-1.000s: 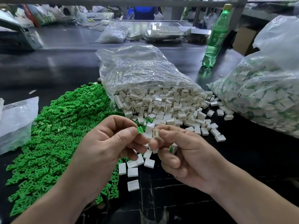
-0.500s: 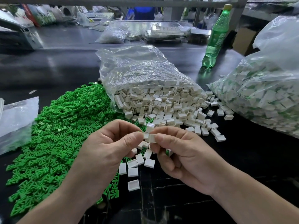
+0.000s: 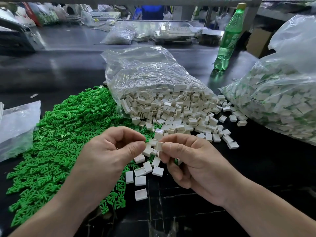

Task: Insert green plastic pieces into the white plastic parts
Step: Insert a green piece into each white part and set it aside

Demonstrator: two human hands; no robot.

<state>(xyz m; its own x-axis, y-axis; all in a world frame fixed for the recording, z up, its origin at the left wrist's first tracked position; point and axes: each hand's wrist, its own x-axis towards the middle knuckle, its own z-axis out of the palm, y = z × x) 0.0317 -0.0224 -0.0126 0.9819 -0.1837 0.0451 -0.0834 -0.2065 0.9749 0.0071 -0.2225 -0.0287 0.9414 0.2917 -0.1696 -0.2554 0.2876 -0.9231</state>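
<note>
Left hand [image 3: 109,151] pinched a seemingly light, stiff green plastic piece [image 3: 147,139]; right hand [image 3: 193,161] gripped a small white plastic part [image 3: 159,145] by its edges.

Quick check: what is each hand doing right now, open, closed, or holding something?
Left hand: pinching a green plastic piece.
Right hand: pinching a white plastic part.
</note>
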